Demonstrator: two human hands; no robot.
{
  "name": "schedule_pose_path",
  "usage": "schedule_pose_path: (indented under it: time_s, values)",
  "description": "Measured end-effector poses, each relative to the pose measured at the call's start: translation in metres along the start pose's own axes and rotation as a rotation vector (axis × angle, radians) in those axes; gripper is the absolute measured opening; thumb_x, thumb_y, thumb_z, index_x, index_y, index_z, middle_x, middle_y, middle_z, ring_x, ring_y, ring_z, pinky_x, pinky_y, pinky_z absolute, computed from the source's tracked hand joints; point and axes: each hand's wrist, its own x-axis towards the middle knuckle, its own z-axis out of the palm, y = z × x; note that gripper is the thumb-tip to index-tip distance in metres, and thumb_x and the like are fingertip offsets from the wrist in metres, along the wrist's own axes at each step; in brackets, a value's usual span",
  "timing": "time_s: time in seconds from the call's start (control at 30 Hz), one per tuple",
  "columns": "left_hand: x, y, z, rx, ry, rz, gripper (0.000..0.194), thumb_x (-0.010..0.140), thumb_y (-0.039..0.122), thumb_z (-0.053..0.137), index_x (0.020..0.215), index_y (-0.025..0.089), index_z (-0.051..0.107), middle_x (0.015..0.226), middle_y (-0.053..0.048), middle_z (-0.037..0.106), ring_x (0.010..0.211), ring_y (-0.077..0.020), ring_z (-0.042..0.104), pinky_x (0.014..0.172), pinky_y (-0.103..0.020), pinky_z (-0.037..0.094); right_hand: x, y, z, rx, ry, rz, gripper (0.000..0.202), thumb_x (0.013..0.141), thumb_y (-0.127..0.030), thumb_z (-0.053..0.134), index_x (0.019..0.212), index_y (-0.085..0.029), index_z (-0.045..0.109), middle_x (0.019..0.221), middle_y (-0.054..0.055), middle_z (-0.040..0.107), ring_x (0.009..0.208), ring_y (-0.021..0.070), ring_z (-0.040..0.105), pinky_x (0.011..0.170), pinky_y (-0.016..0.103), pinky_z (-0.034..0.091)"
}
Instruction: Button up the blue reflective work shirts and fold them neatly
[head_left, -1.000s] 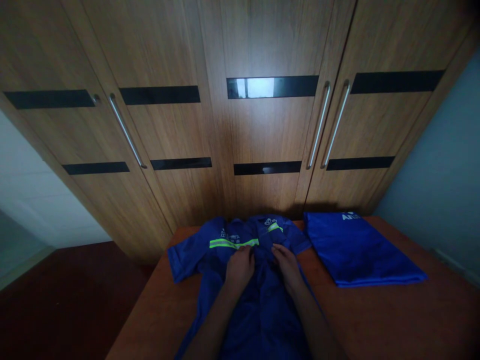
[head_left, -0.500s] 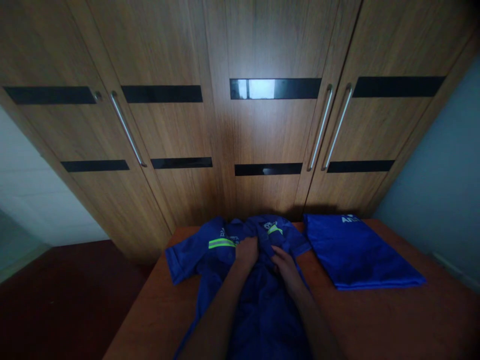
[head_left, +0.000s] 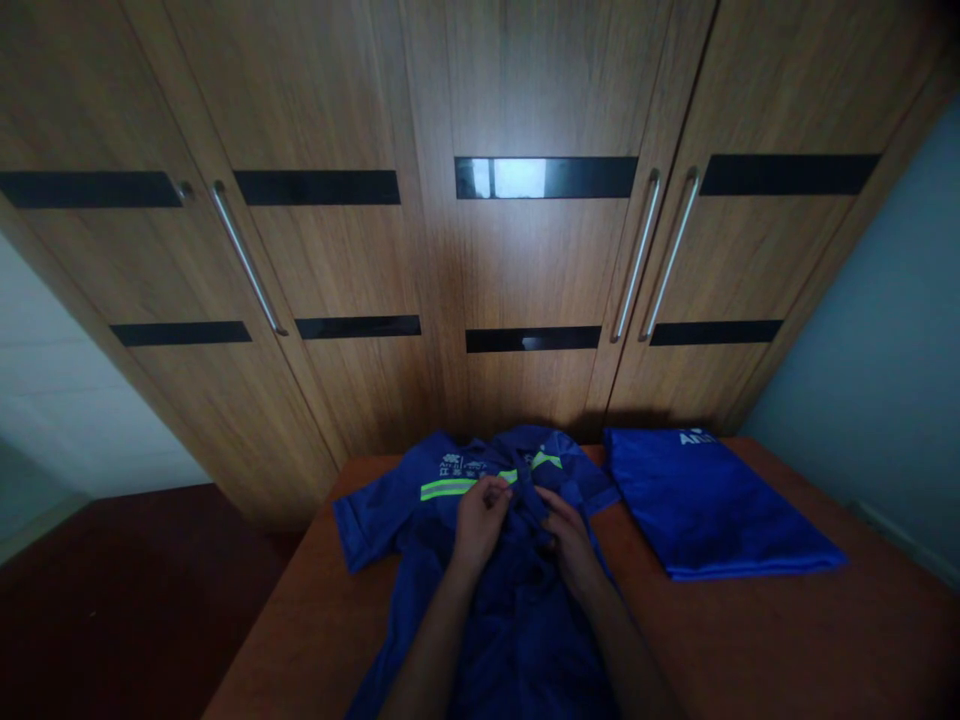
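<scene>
A dark blue short-sleeved work shirt (head_left: 427,535) lies front up, its collar toward the cabinet. Yellow-green reflective strips and white lettering cross its chest. My left hand (head_left: 482,515) is closed in a pinch at the inner end of the left strip, by the front opening, with the shirt's edge at its fingertips. On the other side of the opening, my right hand (head_left: 568,535) grips the raised front flap between thumb and fingers. Some of the right fingers are hidden by cloth. My forearms cover part of the lower shirt.
To the right lies a folded bright blue cloth item (head_left: 720,510) with white lettering. Both are on a reddish-brown wooden table (head_left: 300,620). A wooden cabinet (head_left: 532,260) with metal handles stands right behind the table. Dark red floor (head_left: 135,590) shows at the left.
My left hand has shifted slightly down and left from the shirt's opening, uncovering more of the strip and lettering. The right hand stays on the flap. The view has turned slightly.
</scene>
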Motion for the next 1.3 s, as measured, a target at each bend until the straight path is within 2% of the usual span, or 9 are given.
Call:
schedule_pose_path:
  time_s: [0.13, 0.3, 0.47, 0.63, 0.73, 0.83, 0.97, 1.1, 1.3]
  values:
    - [-0.008, -0.002, -0.002, -0.140, 0.046, -0.021, 0.014, 0.071, 0.029, 0.063, 0.080, 0.019, 0.062, 0.077, -0.003, 0.068, 0.073, -0.0189, 0.063, 0.067, -0.027, 0.046, -0.001, 0.005, -0.003, 0.021, 0.018, -0.002, 0.046, 0.061, -0.024, 0.060, 0.107, -0.024, 0.068, 0.075, -0.002, 0.065, 0.051, 0.0092, 0.045, 0.044, 0.020, 0.028]
    - [-0.008, -0.004, -0.007, -0.232, 0.145, -0.049, 0.014, 0.070, 0.029, 0.064, 0.081, 0.020, 0.060, 0.076, -0.001, 0.065, 0.072, -0.0170, 0.062, 0.067, -0.025, 0.046, -0.003, 0.001, -0.001, 0.085, 0.001, 0.004, 0.045, 0.061, -0.024, 0.060, 0.105, -0.022, 0.069, 0.069, -0.002, 0.063, 0.045, 0.0069, 0.039, 0.041, 0.019, 0.025]
    - [-0.008, -0.001, 0.003, -0.279, 0.168, -0.056, 0.022, 0.070, 0.034, 0.065, 0.084, 0.020, 0.057, 0.069, 0.003, 0.060, 0.064, -0.0134, 0.059, 0.059, -0.022, 0.043, -0.004, -0.003, 0.001, 0.144, -0.065, 0.044, 0.048, 0.057, -0.020, 0.059, 0.104, -0.019, 0.070, 0.062, -0.003, 0.058, 0.041, 0.0042, 0.031, 0.038, 0.017, 0.022]
    - [-0.010, -0.001, 0.015, -0.219, 0.190, -0.045, 0.020, 0.067, 0.027, 0.066, 0.080, 0.020, 0.053, 0.058, 0.007, 0.049, 0.053, -0.0112, 0.050, 0.051, -0.020, 0.037, -0.006, -0.004, 0.002, 0.170, -0.081, 0.050, 0.048, 0.059, -0.019, 0.061, 0.107, -0.018, 0.069, 0.064, -0.003, 0.058, 0.042, 0.0041, 0.032, 0.038, 0.016, 0.023]
    - [-0.012, -0.001, 0.013, -0.136, 0.229, -0.024, 0.015, 0.066, 0.016, 0.062, 0.078, 0.021, 0.055, 0.057, 0.007, 0.048, 0.053, -0.0116, 0.047, 0.054, -0.021, 0.035, -0.008, -0.004, 0.003, 0.169, -0.079, 0.036, 0.049, 0.060, -0.019, 0.060, 0.109, -0.019, 0.067, 0.067, -0.002, 0.060, 0.043, 0.0041, 0.032, 0.039, 0.016, 0.023]
    - [-0.015, 0.001, 0.010, 0.002, 0.246, 0.034, 0.019, 0.063, 0.007, 0.058, 0.074, 0.022, 0.059, 0.057, 0.007, 0.050, 0.056, -0.0122, 0.048, 0.059, -0.023, 0.034, -0.007, -0.002, 0.003, 0.145, -0.080, 0.029, 0.050, 0.061, -0.020, 0.060, 0.111, -0.019, 0.066, 0.070, -0.001, 0.060, 0.045, 0.0047, 0.034, 0.040, 0.016, 0.024]
    - [-0.018, 0.002, 0.008, 0.189, 0.169, 0.124, 0.020, 0.067, 0.008, 0.057, 0.081, 0.023, 0.061, 0.061, 0.005, 0.055, 0.060, -0.0142, 0.054, 0.062, -0.024, 0.038, -0.005, 0.001, 0.001, 0.086, -0.105, 0.011, 0.052, 0.063, -0.020, 0.058, 0.114, -0.020, 0.064, 0.070, -0.002, 0.059, 0.045, 0.0046, 0.034, 0.041, 0.017, 0.024]
    - [-0.019, -0.001, 0.003, 0.091, 0.048, 0.162, 0.014, 0.079, 0.018, 0.054, 0.089, 0.022, 0.063, 0.076, 0.000, 0.066, 0.071, -0.0168, 0.062, 0.067, -0.026, 0.045, -0.007, -0.003, 0.004, -0.031, -0.138, -0.018, 0.050, 0.066, -0.020, 0.056, 0.116, -0.020, 0.062, 0.061, -0.006, 0.053, 0.043, 0.0048, 0.032, 0.041, 0.017, 0.023]
    - [-0.018, -0.004, -0.004, 0.072, 0.039, 0.189, 0.017, 0.082, 0.018, 0.052, 0.089, 0.021, 0.067, 0.086, -0.004, 0.071, 0.080, -0.0191, 0.066, 0.074, -0.030, 0.049, -0.009, -0.006, 0.009, -0.218, -0.150, -0.030, 0.054, 0.064, -0.019, 0.051, 0.118, -0.019, 0.057, 0.064, -0.005, 0.056, 0.046, 0.0064, 0.039, 0.043, 0.018, 0.025]
